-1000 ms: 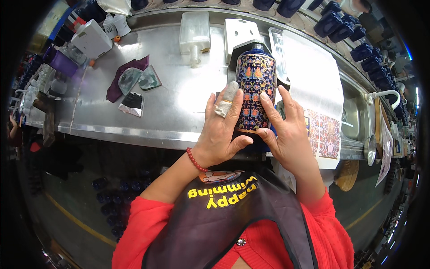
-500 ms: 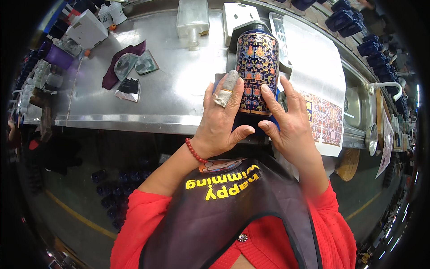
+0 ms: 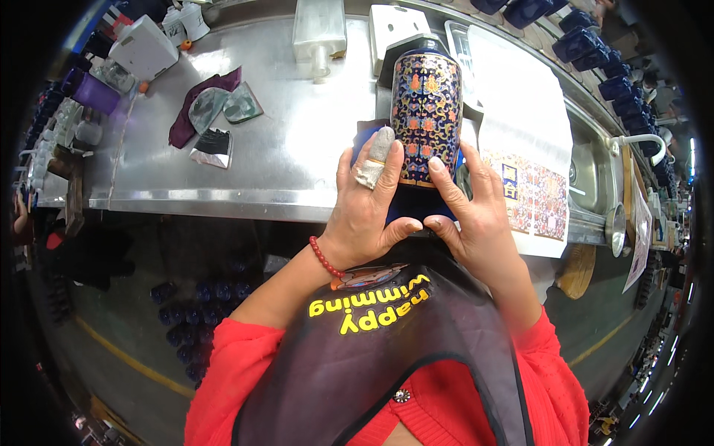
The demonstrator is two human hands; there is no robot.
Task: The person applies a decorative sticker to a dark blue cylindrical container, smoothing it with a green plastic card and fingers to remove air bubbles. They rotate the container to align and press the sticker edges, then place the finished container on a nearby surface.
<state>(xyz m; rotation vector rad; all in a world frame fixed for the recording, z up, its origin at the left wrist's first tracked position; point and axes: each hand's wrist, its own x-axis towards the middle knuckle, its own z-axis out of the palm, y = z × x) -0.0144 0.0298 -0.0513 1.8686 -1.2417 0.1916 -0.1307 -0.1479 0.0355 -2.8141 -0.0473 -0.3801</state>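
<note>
A dark blue bottle (image 3: 425, 97) wrapped in a colourful floral pattern lies with its neck pointing away from me on a dark stand at the bench edge. My left hand (image 3: 363, 208) is at its lower left side, fingers stretched and apart, with a grey cloth cover on one finger. On the other side my right hand (image 3: 480, 212) has its fingers spread, the index fingertip touching the bottle's lower right. Both thumbs point toward each other below the bottle's base. Beside my right hand lies a white sheet with printed floral patterns (image 3: 547, 197).
A steel bench (image 3: 290, 141) holds a purple cloth (image 3: 186, 123) with greenish pads (image 3: 242, 104) at left. Behind stand a clear bottle (image 3: 318, 33) and a white block (image 3: 398, 26). A sink (image 3: 587, 167) with a tap (image 3: 647, 141) is at right; several blue bottles (image 3: 580, 44) line the far right.
Both hands have slid slightly toward me along the bottle, and the thumbs have come closer together. The bottle has barely moved.
</note>
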